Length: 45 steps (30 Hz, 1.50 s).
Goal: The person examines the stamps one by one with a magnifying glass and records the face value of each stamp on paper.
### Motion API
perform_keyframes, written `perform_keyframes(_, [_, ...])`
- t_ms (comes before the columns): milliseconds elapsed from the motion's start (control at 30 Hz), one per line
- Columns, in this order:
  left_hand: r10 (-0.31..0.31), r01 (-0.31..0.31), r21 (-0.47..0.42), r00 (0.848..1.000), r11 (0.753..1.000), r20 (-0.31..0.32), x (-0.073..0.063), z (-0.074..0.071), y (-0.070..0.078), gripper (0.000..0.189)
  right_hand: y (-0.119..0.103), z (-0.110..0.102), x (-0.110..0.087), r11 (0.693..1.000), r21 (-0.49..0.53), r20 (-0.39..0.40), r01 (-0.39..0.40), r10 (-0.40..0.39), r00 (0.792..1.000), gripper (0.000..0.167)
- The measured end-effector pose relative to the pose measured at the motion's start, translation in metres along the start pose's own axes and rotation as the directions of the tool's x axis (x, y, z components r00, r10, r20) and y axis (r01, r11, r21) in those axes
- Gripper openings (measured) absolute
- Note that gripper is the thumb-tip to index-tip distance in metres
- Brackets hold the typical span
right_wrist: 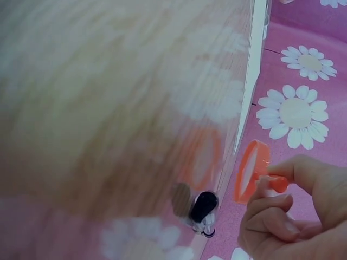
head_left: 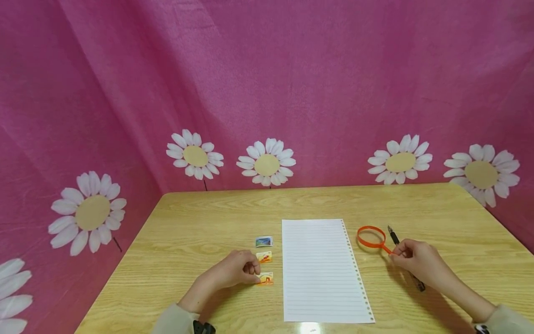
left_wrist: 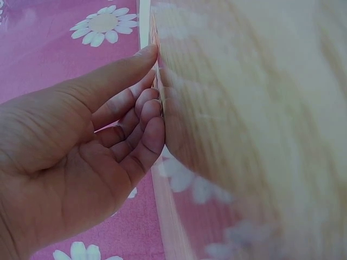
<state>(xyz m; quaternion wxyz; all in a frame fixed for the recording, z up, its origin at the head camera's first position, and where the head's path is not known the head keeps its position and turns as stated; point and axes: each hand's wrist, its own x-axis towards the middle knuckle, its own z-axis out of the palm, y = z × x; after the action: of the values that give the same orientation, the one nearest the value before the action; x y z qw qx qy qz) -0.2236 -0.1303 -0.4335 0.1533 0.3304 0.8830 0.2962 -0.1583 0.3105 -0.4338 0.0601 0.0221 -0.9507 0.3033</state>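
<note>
My left hand (head_left: 238, 268) rests at the left of the sheet, fingers bent and fingertips down on the tabletop. Its thumb touches the left edge of the nearest orange-yellow stamp (head_left: 266, 278), which lies flat. Another yellow stamp (head_left: 264, 257) lies just beyond, beside the fingers, and a blue stamp (head_left: 264, 241) is farthest. My right hand (head_left: 417, 257) pinches the handle of an orange-red magnifying glass (right_wrist: 252, 172) between thumb and finger. In the head view its round rim lies to the hand's upper left. A black pen (head_left: 394, 235) lies under the right hand, its middle hidden.
A lined white sheet of paper (head_left: 319, 269) with punched holes along its right edge lies between the hands. The wooden table (head_left: 225, 211) ends at the back against a pink cloth (head_left: 292, 93) printed with white daisies.
</note>
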Motion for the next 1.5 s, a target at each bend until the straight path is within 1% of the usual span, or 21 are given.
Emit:
perform_keyframes(133, [-0.003, 0.003, 0.009, 1.0, 1.0, -0.004, 0.002, 0.0, 0.0, 0.014, -0.001, -0.001, 0.001, 1.0, -0.014, 0.013, -0.005, 0.006, 1.0, 0.01])
perform_keyframes(400, [-0.001, 0.001, 0.007, 1.0, 1.0, -0.012, 0.002, -0.001, 0.0, 0.014, -0.001, -0.002, 0.005, 1.0, -0.025, 0.063, -0.01, 0.011, 0.998, 0.01])
perform_keyframes(567, [-0.005, 0.005, 0.009, 1.0, 1.0, -0.012, 0.002, -0.001, 0.0, 0.014, -0.005, -0.003, 0.006, 0.998, -0.062, 0.092, -0.01, 0.016, 0.996, 0.019])
perform_keyframes(667, [-0.006, 0.006, 0.009, 1.0, 1.0, -0.011, 0.002, -0.001, -0.001, 0.013, -0.008, -0.003, 0.006, 0.998, -0.063, 0.13, -0.03, 0.038, 0.991, 0.024])
perform_keyframes(800, [-0.001, 0.001, 0.009, 1.0, 1.0, -0.015, 0.001, 0.0, -0.001, 0.014, -0.011, -0.002, 0.005, 0.998, -0.049, 0.185, -0.036, 0.044, 0.982, 0.03])
perform_keyframes(1067, [-0.001, 0.001, 0.009, 1.0, 1.0, -0.019, 0.0, 0.001, -0.001, 0.014, -0.012, 0.008, 0.004, 0.998, -0.047, 0.205, 0.036, -0.026, 0.978, 0.032])
perform_keyframes(1267, [0.002, -0.002, 0.007, 1.0, 1.0, -0.019, -0.001, 0.001, -0.001, 0.014, -0.011, 0.014, 0.003, 0.994, -0.083, 0.242, 0.066, -0.044, 0.969, 0.033])
perform_keyframes(1500, [0.009, -0.009, 0.011, 1.0, 1.0, -0.013, 0.0, 0.001, -0.002, 0.014, -0.011, 0.018, 0.002, 0.988, -0.125, 0.235, 0.096, -0.065, 0.97, 0.036])
